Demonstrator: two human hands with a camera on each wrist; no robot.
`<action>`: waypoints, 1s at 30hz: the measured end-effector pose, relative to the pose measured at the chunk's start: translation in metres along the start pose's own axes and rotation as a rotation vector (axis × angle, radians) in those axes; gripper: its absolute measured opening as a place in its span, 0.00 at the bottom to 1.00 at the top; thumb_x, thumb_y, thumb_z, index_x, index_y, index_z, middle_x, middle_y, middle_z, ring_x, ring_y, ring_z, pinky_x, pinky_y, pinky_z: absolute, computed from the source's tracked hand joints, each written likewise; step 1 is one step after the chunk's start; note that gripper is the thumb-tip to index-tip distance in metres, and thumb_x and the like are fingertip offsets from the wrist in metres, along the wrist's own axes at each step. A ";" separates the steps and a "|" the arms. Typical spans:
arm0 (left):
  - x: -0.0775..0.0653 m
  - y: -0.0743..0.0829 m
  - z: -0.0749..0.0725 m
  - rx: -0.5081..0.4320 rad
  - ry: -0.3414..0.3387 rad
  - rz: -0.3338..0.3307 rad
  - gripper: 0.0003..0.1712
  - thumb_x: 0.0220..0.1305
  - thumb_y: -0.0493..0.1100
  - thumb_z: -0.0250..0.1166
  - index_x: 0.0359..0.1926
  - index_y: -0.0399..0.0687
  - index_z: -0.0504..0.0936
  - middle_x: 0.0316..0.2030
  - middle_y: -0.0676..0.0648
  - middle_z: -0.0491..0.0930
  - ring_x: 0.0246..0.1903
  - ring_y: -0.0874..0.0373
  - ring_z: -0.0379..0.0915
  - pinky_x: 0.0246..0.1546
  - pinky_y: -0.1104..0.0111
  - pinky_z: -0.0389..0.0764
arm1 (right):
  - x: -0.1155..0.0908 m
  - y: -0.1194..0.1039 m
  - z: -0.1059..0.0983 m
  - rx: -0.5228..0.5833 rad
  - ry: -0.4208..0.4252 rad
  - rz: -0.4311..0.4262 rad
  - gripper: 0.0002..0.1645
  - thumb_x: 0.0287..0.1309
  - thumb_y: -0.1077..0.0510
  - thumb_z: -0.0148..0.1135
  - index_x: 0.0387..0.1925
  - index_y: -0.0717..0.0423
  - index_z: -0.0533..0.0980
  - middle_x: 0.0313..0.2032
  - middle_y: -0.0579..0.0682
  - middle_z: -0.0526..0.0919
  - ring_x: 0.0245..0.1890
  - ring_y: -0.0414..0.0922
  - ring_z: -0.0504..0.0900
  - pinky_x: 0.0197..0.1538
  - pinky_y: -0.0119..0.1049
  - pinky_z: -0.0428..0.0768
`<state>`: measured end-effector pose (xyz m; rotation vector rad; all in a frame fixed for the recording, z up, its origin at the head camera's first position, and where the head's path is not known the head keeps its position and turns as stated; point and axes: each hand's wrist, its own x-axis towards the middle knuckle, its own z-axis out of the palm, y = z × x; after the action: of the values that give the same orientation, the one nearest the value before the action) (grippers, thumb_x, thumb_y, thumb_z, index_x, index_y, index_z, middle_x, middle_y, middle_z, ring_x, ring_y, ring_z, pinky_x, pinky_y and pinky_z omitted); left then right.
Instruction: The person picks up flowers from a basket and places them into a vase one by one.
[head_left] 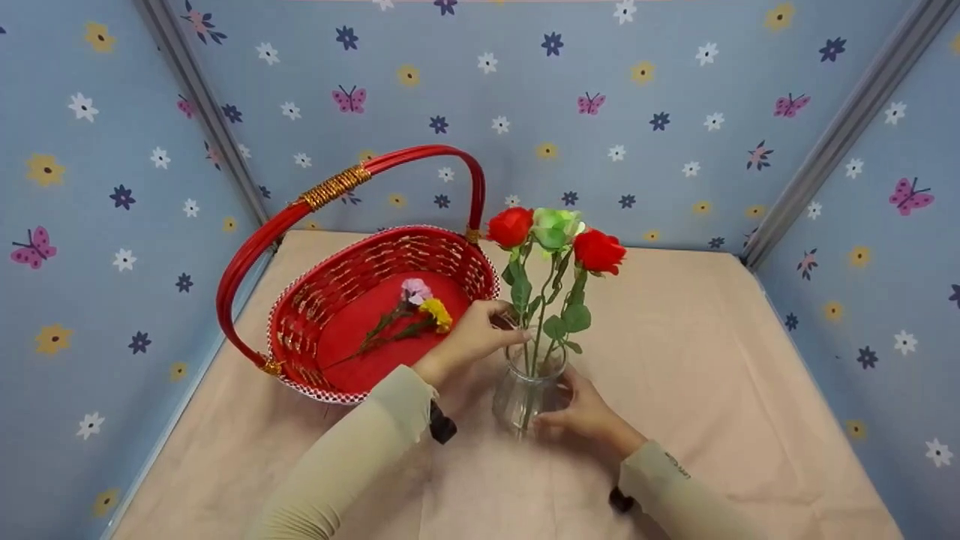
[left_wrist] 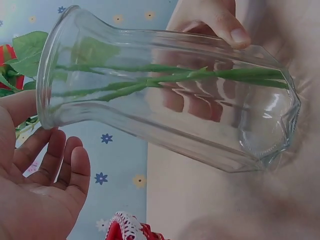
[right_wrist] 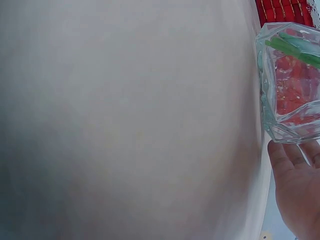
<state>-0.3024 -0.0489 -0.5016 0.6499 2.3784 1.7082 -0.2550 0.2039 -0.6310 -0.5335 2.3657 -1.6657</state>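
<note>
Sitting left of the frame's centre, the red basket (head_left: 300,337) holds a pink flower (head_left: 415,291) and a yellow flower (head_left: 436,313) side by side. Next comes the left hand (head_left: 476,334), fingers loosely bent at the mouth of the glass vase (head_left: 514,401) — whether it pinches anything there, I cannot tell. The vase, just right of centre in the lower half, carries a red rose (head_left: 511,227), a green flower (head_left: 556,227) and a second red rose (head_left: 600,251). Farthest right, the right hand (head_left: 589,416) grips the vase low, thumb and fingers around the glass. The step looks like settling these blooms — next, probably, steadying the vase and reaching for the basket's pair.
</note>
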 end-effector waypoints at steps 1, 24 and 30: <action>-0.001 0.000 -0.001 -0.002 -0.005 0.000 0.13 0.67 0.43 0.77 0.46 0.39 0.89 0.39 0.45 0.89 0.38 0.60 0.81 0.42 0.69 0.83 | 0.000 0.000 0.000 0.002 0.000 0.002 0.59 0.46 0.61 0.88 0.77 0.61 0.65 0.71 0.65 0.77 0.74 0.66 0.74 0.78 0.64 0.70; -0.017 -0.007 -0.046 0.022 0.029 0.005 0.18 0.67 0.35 0.74 0.56 0.33 0.88 0.50 0.31 0.88 0.46 0.55 0.83 0.51 0.69 0.83 | 0.000 0.000 0.000 -0.016 0.013 -0.024 0.57 0.45 0.62 0.87 0.75 0.66 0.67 0.68 0.67 0.78 0.72 0.67 0.75 0.77 0.64 0.70; -0.022 -0.006 -0.064 0.056 0.031 -0.048 0.18 0.69 0.37 0.74 0.57 0.35 0.87 0.52 0.35 0.88 0.49 0.52 0.83 0.55 0.65 0.84 | 0.000 0.000 0.000 -0.017 0.007 -0.018 0.57 0.45 0.62 0.87 0.75 0.67 0.67 0.68 0.66 0.78 0.72 0.66 0.75 0.77 0.64 0.70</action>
<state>-0.3071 -0.1158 -0.4885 0.5740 2.4497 1.6502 -0.2557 0.2042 -0.6310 -0.5549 2.3887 -1.6598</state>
